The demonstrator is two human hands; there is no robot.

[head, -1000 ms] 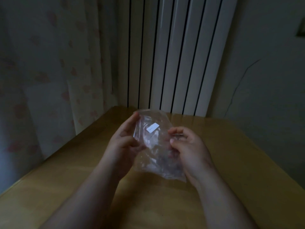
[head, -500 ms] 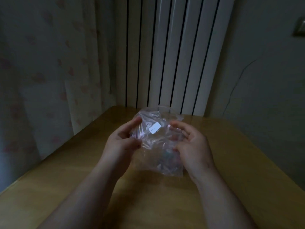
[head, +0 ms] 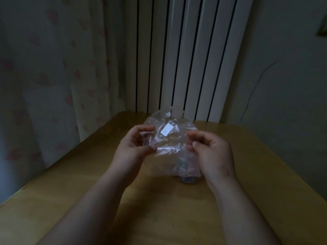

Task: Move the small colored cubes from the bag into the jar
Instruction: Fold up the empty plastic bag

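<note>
Pinching the bag (head: 169,138), the left hand (head: 133,151) and right hand (head: 213,152) hold light, limp film. Gripping near its mouth seems safest.

clear crinkled plastic bag (head: 169,144) held between left hand (head: 131,152) and right hand (head: 214,156), over tan wooden counter (head: 159,209). white ribbed radiator (head: 185,59) behind counter, pale patterned curtain (head: 53,76) left of it.
</note>
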